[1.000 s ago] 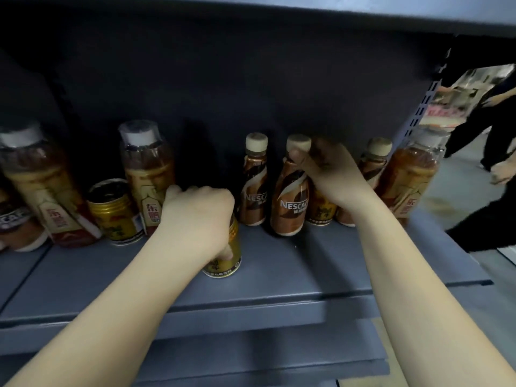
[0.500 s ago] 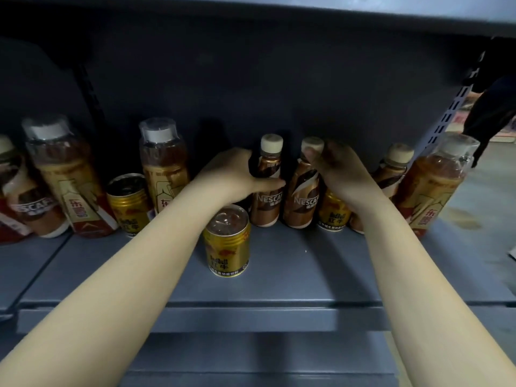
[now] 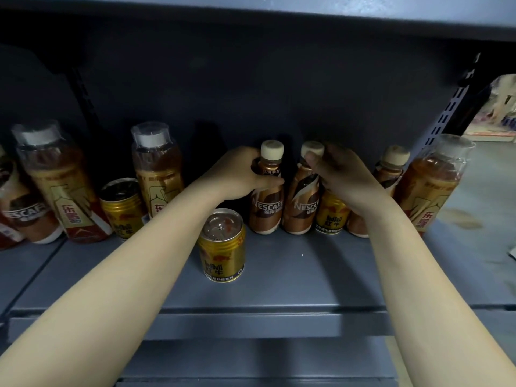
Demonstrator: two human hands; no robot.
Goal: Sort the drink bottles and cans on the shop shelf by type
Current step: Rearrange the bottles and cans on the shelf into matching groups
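Note:
Two brown Nescafe bottles stand side by side at the back of the grey shelf (image 3: 279,277). My left hand (image 3: 240,174) grips the left Nescafe bottle (image 3: 266,208) at its neck. My right hand (image 3: 337,174) grips the right Nescafe bottle (image 3: 300,210) near its cap. A gold Red Bull can (image 3: 222,247) stands alone in front, below my left wrist. Another gold can (image 3: 331,216) sits under my right hand, and a third Nescafe bottle (image 3: 391,169) shows behind my right wrist.
Tall amber tea bottles stand at the left (image 3: 55,185), centre-left (image 3: 157,169) and far right (image 3: 431,185). A gold can (image 3: 121,205) sits between the left ones, and a Nescafe bottle (image 3: 25,219) at the far left. A shelf board hangs above. The shop floor (image 3: 485,177) lies right.
My left hand let go of the front gold can and rose to grip the left Nescafe bottle. My right hand stayed on the right Nescafe bottle.

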